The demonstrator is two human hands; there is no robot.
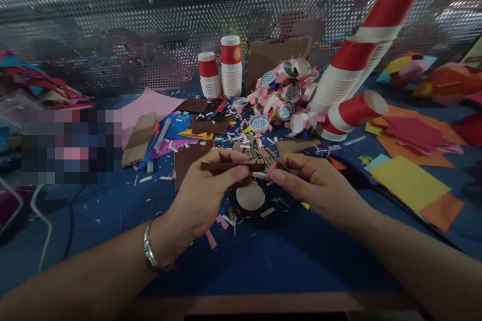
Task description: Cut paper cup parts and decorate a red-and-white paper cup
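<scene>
Near the middle of the table, my left hand (pixel 211 180) is closed on a folded piece of brown paper (pixel 233 166), pinched between thumb and fingers. Close by on its right, my right hand (pixel 311 178) grips what looks like a pair of scissors (pixel 276 159); only a thin dark length shows, and the fingers hide the rest. A gap separates the two hands. On the table just below them lies a pale round disc (pixel 250 196). Paper scraps (pixel 226 220) are strewn around and under both hands.
Stacked red-and-white paper cups (pixel 231 67) stand behind, with taller leaning stacks (pixel 342 70) at right. A heap of decorated discs (pixel 286 95) sits between. A dark glue gun (pixel 346 165) trails its cable right, near coloured paper (pixel 410 183). Perforated metal (pixel 161 35) rises behind.
</scene>
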